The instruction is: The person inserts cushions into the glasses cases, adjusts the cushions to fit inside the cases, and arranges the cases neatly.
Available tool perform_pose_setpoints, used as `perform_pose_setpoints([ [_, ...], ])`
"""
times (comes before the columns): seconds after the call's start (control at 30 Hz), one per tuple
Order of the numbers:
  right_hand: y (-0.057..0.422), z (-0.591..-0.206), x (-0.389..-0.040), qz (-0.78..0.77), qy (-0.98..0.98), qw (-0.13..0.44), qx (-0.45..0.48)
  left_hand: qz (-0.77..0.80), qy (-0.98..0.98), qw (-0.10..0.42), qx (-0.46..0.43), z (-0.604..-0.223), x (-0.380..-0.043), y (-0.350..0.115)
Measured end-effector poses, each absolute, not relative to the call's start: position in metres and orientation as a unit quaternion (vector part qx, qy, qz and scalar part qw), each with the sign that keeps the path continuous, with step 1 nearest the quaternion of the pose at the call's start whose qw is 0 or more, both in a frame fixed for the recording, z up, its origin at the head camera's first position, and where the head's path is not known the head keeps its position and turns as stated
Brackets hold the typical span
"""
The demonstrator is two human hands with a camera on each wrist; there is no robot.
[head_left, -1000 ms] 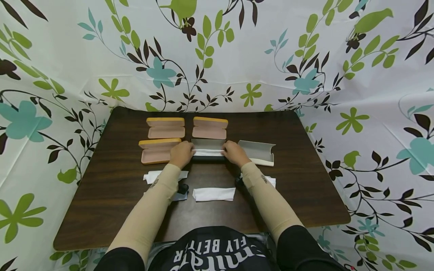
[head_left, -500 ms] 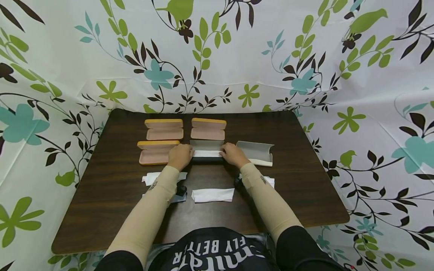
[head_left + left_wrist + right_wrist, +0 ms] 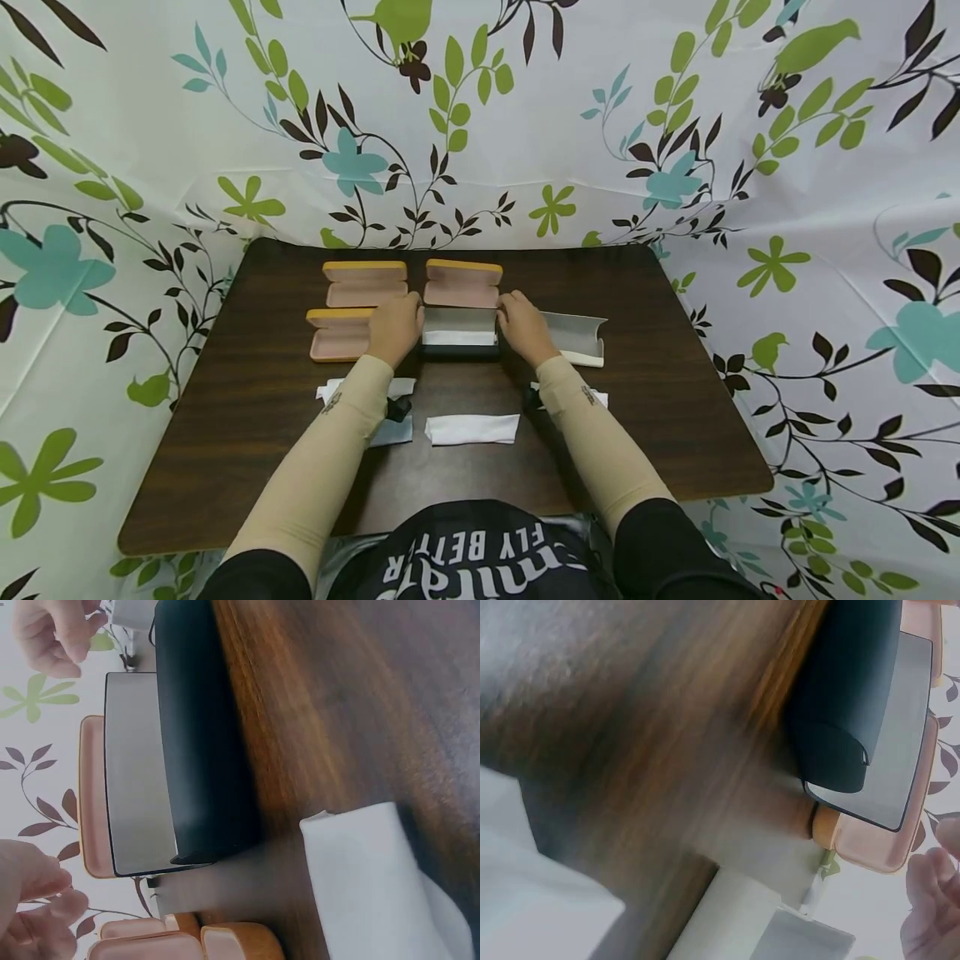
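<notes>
A black glasses case [image 3: 460, 353] with a grey lining stands open in the middle of the table, and a folded white cloth [image 3: 458, 337] lies inside it. My left hand [image 3: 395, 327] is at the left end of its raised lid [image 3: 133, 772]. At the lid's right end is my right hand [image 3: 523, 327]. Both hands have loosely bent fingers with nothing between them; the wrist views show them apart from the case. From the wrist views the case's front wall hides the cloth.
Open yellow cases with pink lining stand behind [image 3: 463, 292] and to the left [image 3: 339, 343]. An open white case [image 3: 573, 337] is at the right. Folded cloths lie nearer the person, one white cloth [image 3: 472, 429] at the centre, others partly hidden by the arms.
Both hands have let go of the white cloth, which now lies in the black case. They have moved up and outward to the sides of the lid.
</notes>
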State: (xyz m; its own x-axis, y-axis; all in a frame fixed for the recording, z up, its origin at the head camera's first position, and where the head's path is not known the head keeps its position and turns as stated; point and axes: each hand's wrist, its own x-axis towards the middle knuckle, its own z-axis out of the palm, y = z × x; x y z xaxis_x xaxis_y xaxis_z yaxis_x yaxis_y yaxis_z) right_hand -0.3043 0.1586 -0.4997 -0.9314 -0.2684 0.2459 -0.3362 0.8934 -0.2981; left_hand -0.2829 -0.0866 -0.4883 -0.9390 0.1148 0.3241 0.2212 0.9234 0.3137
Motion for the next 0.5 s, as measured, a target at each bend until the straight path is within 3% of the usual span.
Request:
perform_pose_setpoints([
  [0.33, 0.1543, -0.5061, -0.3086, 0.138, -0.972, 0.047, 0.181, -0.134, -0.984, 0.051, -0.101, -0.4913, -0.2843, -0.0781],
  [0.5, 0.1569, -0.5062, -0.3071, 0.158, -0.968, 0.057, 0.188, -0.128, -0.984, 0.055, -0.109, -0.4896, -0.2833, -0.0768],
])
